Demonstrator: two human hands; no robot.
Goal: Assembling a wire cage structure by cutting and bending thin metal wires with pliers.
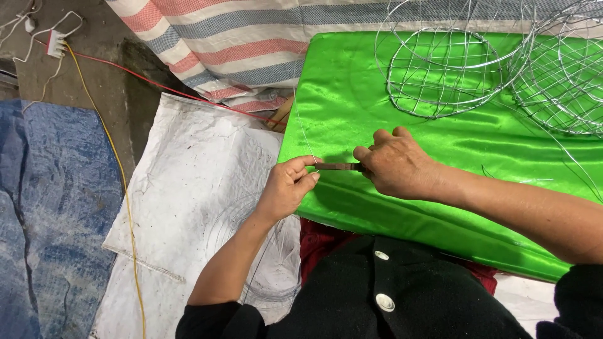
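Thin wire [306, 135] and dark tool [338, 167] between both hands, left hand [286, 188] pinching wire, right hand [396, 164] clenched round tool.

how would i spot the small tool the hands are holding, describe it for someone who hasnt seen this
Start at the bright green cloth covering the table and go to its near left edge, where the two hands meet. The tool is the short, dark, flat bar running between the left hand and right hand. Unlike the silvery wire baskets farther back, it is dark, solid and straight.
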